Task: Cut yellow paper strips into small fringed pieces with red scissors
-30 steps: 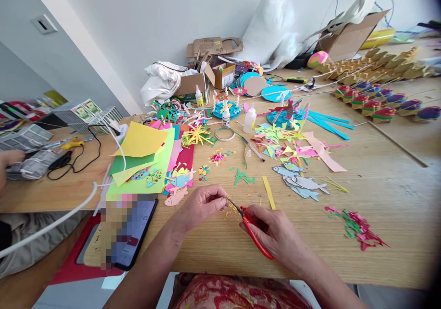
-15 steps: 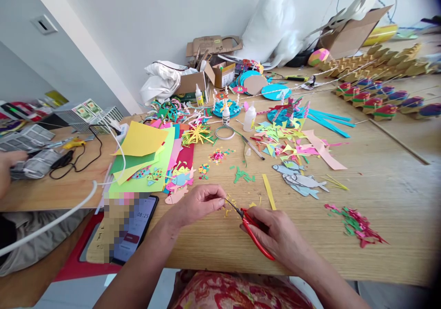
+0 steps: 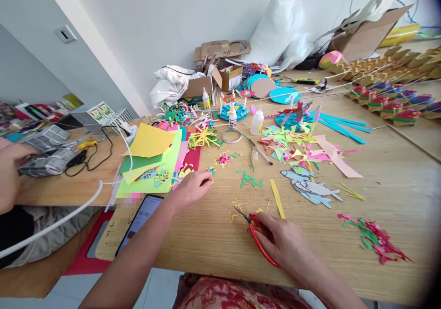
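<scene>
My right hand (image 3: 284, 235) is wrapped round the red handles of the scissors (image 3: 262, 241), whose dark blades point away to the left over small yellow paper clippings (image 3: 236, 214). A yellow paper strip (image 3: 277, 199) lies just beyond that hand. My left hand (image 3: 193, 187) is closed in a pinch beside the small pile of coloured paper dots (image 3: 211, 170). Whatever is between its fingertips is too small to make out. Beneath and behind it, paper fish cut-outs (image 3: 186, 170) are partly covered. Green paper clippings (image 3: 249, 179) lie to its right.
Coloured paper sheets (image 3: 148, 141) and a phone (image 3: 138, 221) lie at left, near a white cable (image 3: 82, 208). Glue bottles (image 3: 257, 121), paper scraps (image 3: 289, 139) and grey fish cut-outs (image 3: 313, 189) spread beyond my hands. Another person's hand (image 3: 14, 171) is at far left.
My left hand has moved away from the scissor tips, forward and left to the paper dots. My right hand keeps the scissors near the yellow clippings. The view has shifted slightly.
</scene>
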Demonstrator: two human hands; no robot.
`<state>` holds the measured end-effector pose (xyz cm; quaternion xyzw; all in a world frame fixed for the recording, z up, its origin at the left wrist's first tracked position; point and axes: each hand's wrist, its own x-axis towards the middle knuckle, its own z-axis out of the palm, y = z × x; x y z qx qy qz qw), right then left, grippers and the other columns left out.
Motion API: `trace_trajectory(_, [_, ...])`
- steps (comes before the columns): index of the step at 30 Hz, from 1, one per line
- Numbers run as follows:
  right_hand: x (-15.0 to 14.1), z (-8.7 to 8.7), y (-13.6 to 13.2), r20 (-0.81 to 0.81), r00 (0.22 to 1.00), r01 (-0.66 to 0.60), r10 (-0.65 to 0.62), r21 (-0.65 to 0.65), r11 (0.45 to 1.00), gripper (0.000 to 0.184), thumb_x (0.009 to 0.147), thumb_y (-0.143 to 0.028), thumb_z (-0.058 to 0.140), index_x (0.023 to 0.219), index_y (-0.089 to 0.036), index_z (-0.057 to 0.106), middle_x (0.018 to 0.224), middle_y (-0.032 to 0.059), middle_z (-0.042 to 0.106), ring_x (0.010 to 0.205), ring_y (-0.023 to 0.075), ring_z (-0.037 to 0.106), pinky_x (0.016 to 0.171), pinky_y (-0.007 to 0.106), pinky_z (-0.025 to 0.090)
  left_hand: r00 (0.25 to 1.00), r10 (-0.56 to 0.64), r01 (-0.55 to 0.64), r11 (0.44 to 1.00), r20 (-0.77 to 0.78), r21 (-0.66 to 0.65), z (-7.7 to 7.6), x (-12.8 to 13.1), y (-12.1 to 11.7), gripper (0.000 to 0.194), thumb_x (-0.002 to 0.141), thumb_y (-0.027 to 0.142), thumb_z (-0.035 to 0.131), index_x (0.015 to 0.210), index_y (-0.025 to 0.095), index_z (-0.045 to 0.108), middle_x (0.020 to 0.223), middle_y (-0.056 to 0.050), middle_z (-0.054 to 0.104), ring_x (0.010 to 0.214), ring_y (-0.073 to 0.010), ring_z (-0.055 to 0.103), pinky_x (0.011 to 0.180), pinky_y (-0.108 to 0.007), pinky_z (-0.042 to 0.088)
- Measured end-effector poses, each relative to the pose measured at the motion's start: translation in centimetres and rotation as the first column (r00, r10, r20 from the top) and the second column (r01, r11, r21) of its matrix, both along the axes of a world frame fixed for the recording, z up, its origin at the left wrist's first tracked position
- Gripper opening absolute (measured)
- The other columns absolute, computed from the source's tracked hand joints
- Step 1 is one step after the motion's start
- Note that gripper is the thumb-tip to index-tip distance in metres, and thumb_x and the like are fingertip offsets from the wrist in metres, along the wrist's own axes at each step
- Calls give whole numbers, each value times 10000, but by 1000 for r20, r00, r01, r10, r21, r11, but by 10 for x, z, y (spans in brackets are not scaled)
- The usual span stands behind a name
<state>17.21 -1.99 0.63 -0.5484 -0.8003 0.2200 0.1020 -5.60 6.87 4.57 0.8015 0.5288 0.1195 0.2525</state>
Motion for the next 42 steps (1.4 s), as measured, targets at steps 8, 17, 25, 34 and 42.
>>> trace_trajectory(8, [0,-13,-4,11,1000,5,-5,12,1000,192,847,-280,388,718,-212,513,625,23,631,571,177,605,494,234,302,960,17,9,996,-280,90,-28,-11,49,190,752,166,428,632,161,575,644,-22,561,634,-150,500,579,-233,326])
trace_trajectory(17, [3,-11,-4,89,995,30,-40,116,993,151,816,-268,446,707,-221,539,604,15,651,552,194,616,476,244,262,969,23,2,995,-245,101,-23,-12,47,190,753,122,427,793,159,610,797,-45,606,748,-159,529,667,-248,376])
trace_trajectory(25, [3,-7,-2,177,984,-2,-31,185,983,131,808,-276,476,716,-216,549,615,14,652,538,189,607,476,253,255,952,-304,304,953,18,-11,-2,47,-16,111,779,196,477,803,166,581,824,-20,592,821,-145,533,756,-236,401])
trace_trajectory(34, [21,-3,-12,108,994,11,-33,204,979,144,809,-282,473,773,-208,592,684,28,663,584,195,609,547,272,369,958,-282,282,959,-57,-18,-22,49,-20,165,755,72,408,758,172,539,793,-15,574,763,-135,509,699,-237,385])
trace_trajectory(42, [42,-10,-3,-315,892,353,-325,35,935,260,833,-387,400,786,-187,559,563,-1,599,486,133,529,463,217,381,906,-411,414,910,-101,7,-34,79,-24,110,818,149,456,827,170,563,855,-38,608,828,-157,533,750,-258,404])
